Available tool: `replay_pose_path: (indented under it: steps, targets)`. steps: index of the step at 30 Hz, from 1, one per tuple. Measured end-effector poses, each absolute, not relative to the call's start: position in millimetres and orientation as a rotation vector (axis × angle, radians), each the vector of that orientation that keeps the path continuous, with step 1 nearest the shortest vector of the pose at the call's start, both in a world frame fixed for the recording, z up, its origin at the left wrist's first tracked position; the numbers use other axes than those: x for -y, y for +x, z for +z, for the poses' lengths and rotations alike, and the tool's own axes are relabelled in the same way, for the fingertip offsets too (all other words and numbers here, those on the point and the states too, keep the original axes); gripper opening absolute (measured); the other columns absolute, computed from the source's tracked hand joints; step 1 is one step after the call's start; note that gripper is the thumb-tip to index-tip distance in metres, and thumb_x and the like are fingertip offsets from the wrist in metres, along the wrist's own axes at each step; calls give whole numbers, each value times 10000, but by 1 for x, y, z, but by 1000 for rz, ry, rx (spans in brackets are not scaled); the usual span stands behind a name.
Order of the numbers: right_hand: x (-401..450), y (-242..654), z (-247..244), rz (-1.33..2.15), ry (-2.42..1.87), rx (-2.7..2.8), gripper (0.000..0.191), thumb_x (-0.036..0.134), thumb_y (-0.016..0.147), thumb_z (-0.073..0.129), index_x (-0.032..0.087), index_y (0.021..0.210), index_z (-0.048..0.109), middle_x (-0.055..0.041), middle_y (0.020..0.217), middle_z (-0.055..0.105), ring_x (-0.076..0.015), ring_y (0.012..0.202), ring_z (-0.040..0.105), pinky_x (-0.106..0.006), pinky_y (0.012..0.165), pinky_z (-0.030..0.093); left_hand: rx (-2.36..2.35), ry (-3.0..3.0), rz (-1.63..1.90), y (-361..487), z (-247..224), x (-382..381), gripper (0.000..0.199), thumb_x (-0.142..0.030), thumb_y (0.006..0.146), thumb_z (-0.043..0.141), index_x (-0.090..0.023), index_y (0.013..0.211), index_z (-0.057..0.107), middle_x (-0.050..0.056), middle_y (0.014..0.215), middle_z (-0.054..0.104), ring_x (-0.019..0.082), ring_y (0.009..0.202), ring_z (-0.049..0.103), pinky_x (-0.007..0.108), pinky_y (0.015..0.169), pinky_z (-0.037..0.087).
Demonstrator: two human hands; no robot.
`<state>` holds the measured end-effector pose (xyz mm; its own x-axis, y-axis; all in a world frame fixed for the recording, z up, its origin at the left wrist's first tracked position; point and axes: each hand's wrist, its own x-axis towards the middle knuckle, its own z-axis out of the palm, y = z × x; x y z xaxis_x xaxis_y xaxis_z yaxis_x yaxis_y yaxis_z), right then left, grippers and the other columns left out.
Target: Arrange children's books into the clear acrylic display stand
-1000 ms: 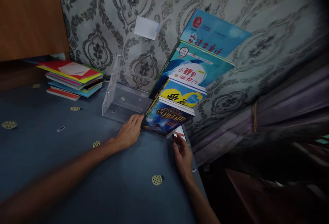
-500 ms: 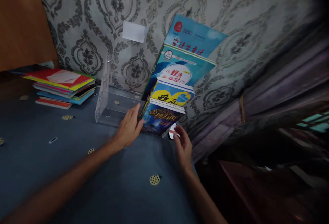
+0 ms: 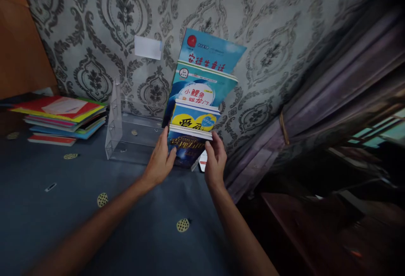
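Several children's books stand in stepped rows at the right end of a clear acrylic rack. In the front row is a dark blue book with gold lettering. My left hand grips its left edge, thumb on the cover and fingers along the side. My right hand holds the right edge, its thumb near the top corner. Behind rise a blue and yellow book, a teal book and a light blue book. The fingertips behind the edges are partly hidden.
A stack of colourful books lies on the blue tablecloth at left, near an orange-brown box-like piece. A phone-like object sits beside my right hand. Patterned wallpaper backs the table; a tied curtain hangs right.
My right hand has come up and in to the right edge of the dark blue book. My left hand has closed in on its left edge. The view has shifted slightly right.
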<state>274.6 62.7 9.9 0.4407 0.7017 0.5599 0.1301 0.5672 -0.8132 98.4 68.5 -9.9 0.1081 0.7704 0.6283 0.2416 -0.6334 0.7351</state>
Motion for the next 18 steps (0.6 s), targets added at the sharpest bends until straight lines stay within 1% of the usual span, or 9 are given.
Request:
replay_pose_path:
  steps: [5, 10, 14, 18]
  targets:
    - [-62, 271, 12, 440, -920, 1058, 498, 434, 860, 685, 168, 1281, 667, -130, 1340, 687, -278, 1256, 626, -505, 1136, 445, -926, 1921, 1568, 98, -10, -71, 690, -236, 972, 481, -198, 1611, 223, 173, 1629, 377, 298, 1513, 360, 537, 1260, 285]
    - [-60, 269, 14, 415, -937, 1076, 466, 428, 875, 672, 178, 1268, 663, -119, 1296, 704, -266, 1223, 638, -491, 1116, 462, -912, 1915, 1575, 97, -9, -74, 686, -205, 954, 489, -186, 1598, 255, 178, 1623, 384, 317, 1504, 370, 570, 1260, 280]
    - [-61, 269, 12, 410, -938, 1071, 472, 445, 879, 661, 185, 1274, 644, -116, 1266, 708, -265, 1209, 639, -487, 1101, 472, -916, 1926, 1576, 96, -7, -74, 688, -185, 939, 505, -208, 1588, 279, 175, 1602, 414, 323, 1484, 400, 596, 1243, 314]
    - [-61, 270, 11, 393, -953, 1077, 446, 453, 880, 658, 195, 1243, 640, -107, 1237, 710, -260, 1207, 633, -473, 1097, 472, -936, 1926, 1527, 95, -6, -73, 690, -196, 946, 488, -220, 1594, 250, 173, 1597, 420, 328, 1470, 417, 623, 1210, 366]
